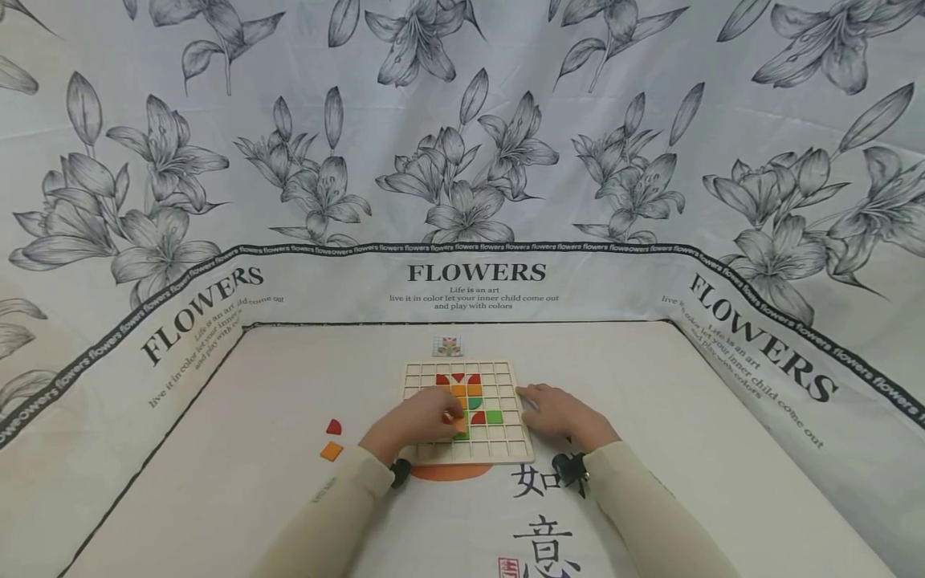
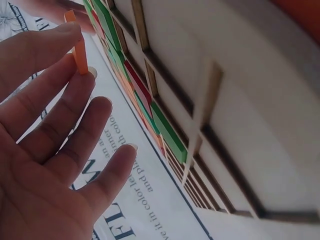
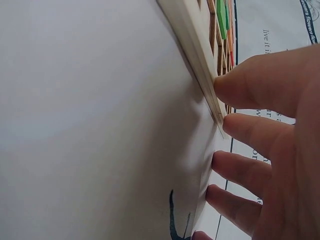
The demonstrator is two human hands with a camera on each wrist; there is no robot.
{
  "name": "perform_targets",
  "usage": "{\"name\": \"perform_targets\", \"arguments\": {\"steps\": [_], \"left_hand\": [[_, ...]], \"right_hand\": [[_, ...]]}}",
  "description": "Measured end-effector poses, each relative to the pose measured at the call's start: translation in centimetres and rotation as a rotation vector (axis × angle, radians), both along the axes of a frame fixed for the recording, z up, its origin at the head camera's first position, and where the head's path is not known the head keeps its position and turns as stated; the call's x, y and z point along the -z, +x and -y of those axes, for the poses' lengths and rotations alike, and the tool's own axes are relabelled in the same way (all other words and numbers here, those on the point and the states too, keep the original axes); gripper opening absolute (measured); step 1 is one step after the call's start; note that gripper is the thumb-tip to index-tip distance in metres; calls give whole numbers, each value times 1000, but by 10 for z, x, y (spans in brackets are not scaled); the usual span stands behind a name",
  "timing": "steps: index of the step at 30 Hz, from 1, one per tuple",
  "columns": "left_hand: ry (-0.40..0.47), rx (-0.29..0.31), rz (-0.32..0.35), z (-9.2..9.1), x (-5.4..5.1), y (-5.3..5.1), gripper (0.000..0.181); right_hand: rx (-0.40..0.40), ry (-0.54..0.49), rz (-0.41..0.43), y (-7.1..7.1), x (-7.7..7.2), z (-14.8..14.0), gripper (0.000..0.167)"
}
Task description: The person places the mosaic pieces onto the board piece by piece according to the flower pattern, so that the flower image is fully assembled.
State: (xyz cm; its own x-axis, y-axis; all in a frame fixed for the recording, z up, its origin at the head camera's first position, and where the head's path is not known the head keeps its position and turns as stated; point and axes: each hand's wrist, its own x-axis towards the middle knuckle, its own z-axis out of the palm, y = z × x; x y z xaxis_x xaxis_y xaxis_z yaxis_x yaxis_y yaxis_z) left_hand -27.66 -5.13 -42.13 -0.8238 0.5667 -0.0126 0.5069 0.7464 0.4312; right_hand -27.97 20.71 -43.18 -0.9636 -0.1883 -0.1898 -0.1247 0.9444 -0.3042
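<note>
A square wooden grid board (image 1: 477,461) lies on the table. My left hand (image 1: 422,413) is over its left half and pinches a thin orange tile (image 2: 80,52) between thumb and fingertips, edge-on in the left wrist view. Set in the grid are red pieces (image 1: 474,379), orange squares (image 1: 474,391), a curved teal-green piece (image 1: 474,403) and a green square (image 1: 495,417). Part of the pattern is hidden behind the left hand. My right hand (image 1: 564,413) rests against the board's right edge, thumb and forefinger touching the rim (image 3: 192,50), its other fingers extended below.
Left of the board lie a red quarter-round tile (image 1: 333,427) and an orange square tile (image 1: 332,451). Behind the board is a small picture card (image 1: 448,346). The white cloth (image 1: 614,353) bears black characters and an orange disc (image 1: 451,472). Flower-printed curtains enclose the table.
</note>
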Motion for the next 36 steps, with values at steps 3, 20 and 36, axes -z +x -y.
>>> {"name": "perform_targets", "arguments": {"steps": [3,20,36], "left_hand": [[-13,9,-14,-5,-2,0,18],[-63,-5,0,-28,3,2,23],[-112,-23,49,-38,4,1,26]], "right_hand": [[2,-1,7,0,-1,0,57],[-20,8,-3,-4,4,-2,56],[-18,-6,0,-5,4,-3,56]]}}
